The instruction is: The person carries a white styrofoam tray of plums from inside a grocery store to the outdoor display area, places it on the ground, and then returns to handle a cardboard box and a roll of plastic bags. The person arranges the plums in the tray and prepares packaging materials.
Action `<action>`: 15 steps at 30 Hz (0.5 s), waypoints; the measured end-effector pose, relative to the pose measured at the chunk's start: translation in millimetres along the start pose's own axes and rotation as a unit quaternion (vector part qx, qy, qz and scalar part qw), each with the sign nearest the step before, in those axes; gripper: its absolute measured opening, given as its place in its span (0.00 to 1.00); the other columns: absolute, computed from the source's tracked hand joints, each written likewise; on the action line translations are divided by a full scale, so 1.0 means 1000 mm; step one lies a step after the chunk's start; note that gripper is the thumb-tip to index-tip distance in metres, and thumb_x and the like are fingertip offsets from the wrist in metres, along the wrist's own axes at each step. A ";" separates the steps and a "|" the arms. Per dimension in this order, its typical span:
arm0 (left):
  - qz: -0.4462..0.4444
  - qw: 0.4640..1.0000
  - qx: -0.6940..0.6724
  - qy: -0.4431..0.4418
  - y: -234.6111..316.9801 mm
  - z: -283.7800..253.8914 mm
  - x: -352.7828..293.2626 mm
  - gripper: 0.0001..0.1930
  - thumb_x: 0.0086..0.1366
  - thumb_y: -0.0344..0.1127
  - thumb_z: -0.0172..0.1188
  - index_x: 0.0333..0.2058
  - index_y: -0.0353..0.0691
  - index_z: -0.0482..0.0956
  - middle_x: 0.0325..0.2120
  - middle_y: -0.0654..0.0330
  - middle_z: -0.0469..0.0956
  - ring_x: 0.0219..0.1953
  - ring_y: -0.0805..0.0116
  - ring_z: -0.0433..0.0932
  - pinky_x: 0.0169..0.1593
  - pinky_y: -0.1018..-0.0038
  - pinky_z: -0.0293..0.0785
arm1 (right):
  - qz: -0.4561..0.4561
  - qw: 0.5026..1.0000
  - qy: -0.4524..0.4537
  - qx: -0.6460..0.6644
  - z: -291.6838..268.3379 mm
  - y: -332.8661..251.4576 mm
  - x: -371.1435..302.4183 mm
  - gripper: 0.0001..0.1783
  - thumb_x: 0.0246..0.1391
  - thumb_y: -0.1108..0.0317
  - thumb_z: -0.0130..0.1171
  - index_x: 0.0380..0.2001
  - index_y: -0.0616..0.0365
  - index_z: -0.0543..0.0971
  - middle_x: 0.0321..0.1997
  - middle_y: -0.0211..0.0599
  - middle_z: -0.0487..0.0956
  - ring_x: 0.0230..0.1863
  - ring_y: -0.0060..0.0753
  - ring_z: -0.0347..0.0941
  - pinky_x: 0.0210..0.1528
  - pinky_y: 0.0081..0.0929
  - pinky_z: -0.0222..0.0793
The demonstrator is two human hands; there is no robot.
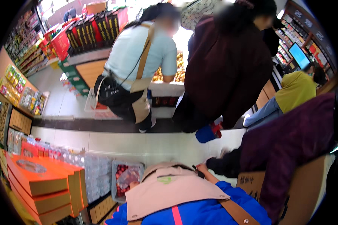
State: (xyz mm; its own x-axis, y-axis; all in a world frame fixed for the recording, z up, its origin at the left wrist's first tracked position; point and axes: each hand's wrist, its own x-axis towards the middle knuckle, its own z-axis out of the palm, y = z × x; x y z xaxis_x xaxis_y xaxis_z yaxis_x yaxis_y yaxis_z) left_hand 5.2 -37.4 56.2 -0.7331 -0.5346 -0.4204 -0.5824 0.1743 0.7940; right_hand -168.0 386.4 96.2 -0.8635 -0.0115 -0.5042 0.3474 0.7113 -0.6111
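Observation:
My left hand (133, 184) shows only in part beside my beige apron (176, 183). It is at the right side of a grey crate (115, 180) of small round red fruit (121, 171), next to a clear plastic bag (128, 177) lying on the fruit. The apron hides most of this hand, and its fingers cannot be made out. On the other side of the apron, my right hand (202, 168) is closed around a small black object (195, 166), whose kind is not clear.
Orange boxes (37, 180) and shrink-wrapped bottles (95, 172) stand at left. Ahead, a person in light blue (133, 56) bends over a fruit bin (180, 69), beside someone in a dark maroon jacket (229, 67). A purple-clad person (289, 138) and a cardboard box (304, 191) are close at right.

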 end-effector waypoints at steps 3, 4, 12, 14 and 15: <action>-0.009 1.000 0.012 -0.007 0.049 0.003 0.007 0.10 0.45 0.35 0.52 0.22 0.35 0.77 0.19 0.54 0.76 0.23 0.65 0.75 0.28 0.70 0.69 | 0.079 0.993 -0.005 0.089 -0.025 -0.016 0.000 0.12 0.38 0.76 0.50 0.30 0.57 0.78 0.21 0.41 0.77 0.22 0.31 0.74 0.26 0.28 0.70; -0.012 1.000 0.016 -0.020 0.073 0.013 0.013 0.10 0.45 0.35 0.52 0.22 0.36 0.77 0.18 0.54 0.76 0.23 0.64 0.75 0.28 0.69 0.69 | 0.042 0.994 -0.008 0.102 -0.042 -0.010 0.007 0.12 0.41 0.77 0.48 0.31 0.59 0.76 0.21 0.39 0.76 0.20 0.31 0.72 0.22 0.26 0.69; -0.005 1.000 0.019 -0.020 0.250 0.126 0.070 0.10 0.46 0.38 0.52 0.19 0.38 0.77 0.17 0.54 0.75 0.21 0.62 0.75 0.26 0.66 0.69 | -0.045 0.989 -0.007 0.140 -0.211 -0.043 0.148 0.12 0.45 0.75 0.43 0.33 0.60 0.75 0.22 0.37 0.75 0.21 0.28 0.71 0.20 0.24 0.66; 0.002 1.000 0.010 -0.027 0.279 0.171 0.091 0.10 0.47 0.39 0.52 0.18 0.39 0.77 0.16 0.54 0.75 0.21 0.61 0.75 0.25 0.66 0.69 | -0.126 0.990 0.048 0.050 -0.245 -0.033 0.230 0.13 0.43 0.76 0.45 0.33 0.60 0.76 0.22 0.38 0.76 0.22 0.28 0.72 0.22 0.23 0.67; 0.008 1.000 0.011 -0.025 0.291 0.188 0.102 0.11 0.47 0.40 0.52 0.18 0.39 0.77 0.16 0.54 0.75 0.21 0.61 0.75 0.25 0.65 0.69 | -0.105 0.987 0.022 0.116 -0.267 -0.049 0.256 0.13 0.43 0.76 0.46 0.33 0.61 0.76 0.22 0.37 0.76 0.22 0.27 0.72 0.23 0.23 0.67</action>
State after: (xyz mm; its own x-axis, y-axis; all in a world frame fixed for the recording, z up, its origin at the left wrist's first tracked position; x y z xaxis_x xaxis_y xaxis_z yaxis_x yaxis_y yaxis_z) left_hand -304.9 114.1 162.5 -0.7580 -0.4906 -0.4299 -0.5780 0.1999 0.7912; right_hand -503.4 536.3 159.9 -0.9388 -0.1071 -0.3274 0.2288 0.5166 -0.8251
